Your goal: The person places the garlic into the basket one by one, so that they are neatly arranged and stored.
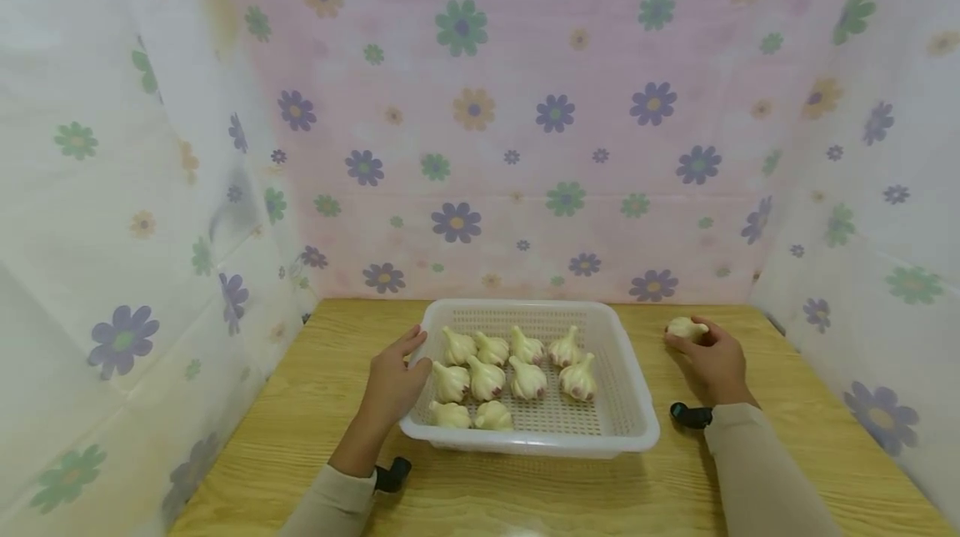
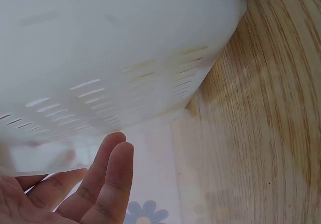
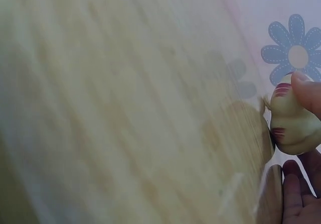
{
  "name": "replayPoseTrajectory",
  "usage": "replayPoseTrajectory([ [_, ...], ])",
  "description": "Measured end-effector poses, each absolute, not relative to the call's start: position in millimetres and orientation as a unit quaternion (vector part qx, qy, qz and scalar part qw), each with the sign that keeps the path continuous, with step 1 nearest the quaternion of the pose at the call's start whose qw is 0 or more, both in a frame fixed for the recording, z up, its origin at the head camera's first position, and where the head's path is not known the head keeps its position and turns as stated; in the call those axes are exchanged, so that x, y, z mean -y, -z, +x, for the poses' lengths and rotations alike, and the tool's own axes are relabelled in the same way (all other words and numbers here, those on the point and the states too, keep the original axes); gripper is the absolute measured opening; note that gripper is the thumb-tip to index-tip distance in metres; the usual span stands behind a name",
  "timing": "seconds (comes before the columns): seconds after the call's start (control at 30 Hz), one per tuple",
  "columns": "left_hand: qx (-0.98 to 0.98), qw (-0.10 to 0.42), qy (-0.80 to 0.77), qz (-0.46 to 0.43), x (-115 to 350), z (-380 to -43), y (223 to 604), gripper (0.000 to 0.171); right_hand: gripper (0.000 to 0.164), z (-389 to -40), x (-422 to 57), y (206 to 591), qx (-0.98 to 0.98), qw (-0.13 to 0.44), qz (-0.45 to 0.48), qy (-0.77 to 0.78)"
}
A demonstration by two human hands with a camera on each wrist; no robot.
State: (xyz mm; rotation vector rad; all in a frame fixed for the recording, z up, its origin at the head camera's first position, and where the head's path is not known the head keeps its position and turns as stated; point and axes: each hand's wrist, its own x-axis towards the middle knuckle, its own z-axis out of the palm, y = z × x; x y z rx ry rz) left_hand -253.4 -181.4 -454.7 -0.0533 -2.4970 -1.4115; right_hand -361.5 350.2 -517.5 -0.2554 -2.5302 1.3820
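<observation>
A white plastic basket (image 1: pixel 528 443) stands on the wooden table, with several garlic bulbs (image 1: pixel 527 378) in rough rows inside it. At its left rim, my left hand (image 1: pixel 393 378) holds on with the thumb over the edge and the fingers (image 2: pixel 115 184) along the outside of the slotted wall (image 2: pixel 90 93). Off to the right of the basket, my right hand (image 1: pixel 716 358) grips a single garlic bulb (image 1: pixel 684 328) at the table. The right wrist view shows the thumb on this pale bulb (image 3: pixel 293 118) with purple-red streaks; part of it is cut off by the frame.
The wooden table (image 1: pixel 300 437) extends around the basket. Flower-patterned cloth (image 1: pixel 555 187) hangs behind it and along both sides. A black strap-like device (image 1: pixel 393 474) sits at the left wrist, another (image 1: pixel 690 416) at the right.
</observation>
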Motion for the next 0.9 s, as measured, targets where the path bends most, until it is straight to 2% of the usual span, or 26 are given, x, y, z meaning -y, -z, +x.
replayPoseTrajectory([
  [0.57,0.868,0.139,0.476,-0.024,179,-251,456,0.051,0.09,-354,-356,518,0.857,0.083,-0.093,-0.499],
  [0.9,0.868,0.143,0.475,-0.024,179,-253,452,0.049,0.089,-353,-358,514,0.846,0.085,-0.083,-0.519],
])
